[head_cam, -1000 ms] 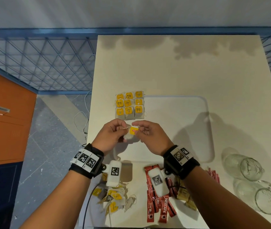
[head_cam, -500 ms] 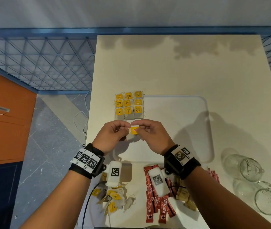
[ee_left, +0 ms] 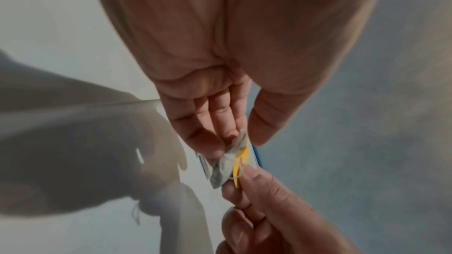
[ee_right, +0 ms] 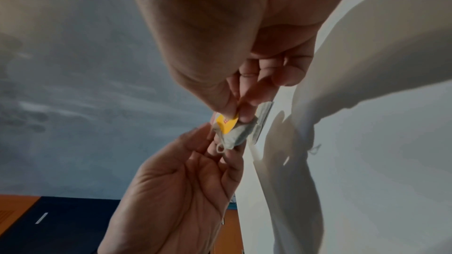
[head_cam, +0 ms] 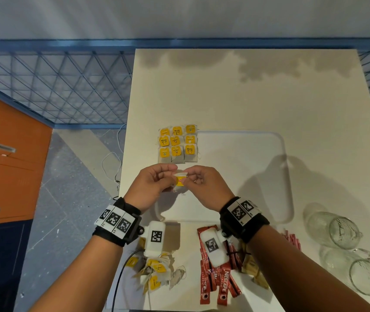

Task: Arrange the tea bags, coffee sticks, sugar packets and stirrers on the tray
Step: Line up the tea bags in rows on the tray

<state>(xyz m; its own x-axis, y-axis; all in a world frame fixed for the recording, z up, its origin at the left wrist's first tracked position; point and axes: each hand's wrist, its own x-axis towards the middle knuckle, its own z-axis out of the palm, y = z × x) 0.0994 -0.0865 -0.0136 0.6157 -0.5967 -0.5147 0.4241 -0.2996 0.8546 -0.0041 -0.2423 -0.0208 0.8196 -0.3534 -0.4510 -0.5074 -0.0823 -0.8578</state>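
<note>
Both hands hold one tea bag [head_cam: 180,179] with a yellow tag above the near left part of the white tray [head_cam: 269,140]. My left hand [head_cam: 154,183] pinches the bag's left side, and my right hand [head_cam: 198,180] pinches the tag [ee_right: 227,124] and the bag's paper. The left wrist view shows the bag [ee_left: 223,169] between both sets of fingertips. Several tea bags [head_cam: 177,143] lie in neat rows at the tray's far left corner. Loose tea bags [head_cam: 157,273] sit on the table near me, beside red coffee sticks [head_cam: 218,282].
Two glass mugs [head_cam: 337,230] lie on their sides at the table's right front. Brown sugar packets [head_cam: 254,269] and red packets [head_cam: 292,239] sit under my right forearm. The table's left edge drops to a floor with an orange cabinet [head_cam: 6,158].
The tea bag has shifted a little farther from me, toward the laid-out rows, and both hands have closed in around it. The tag now faces me.
</note>
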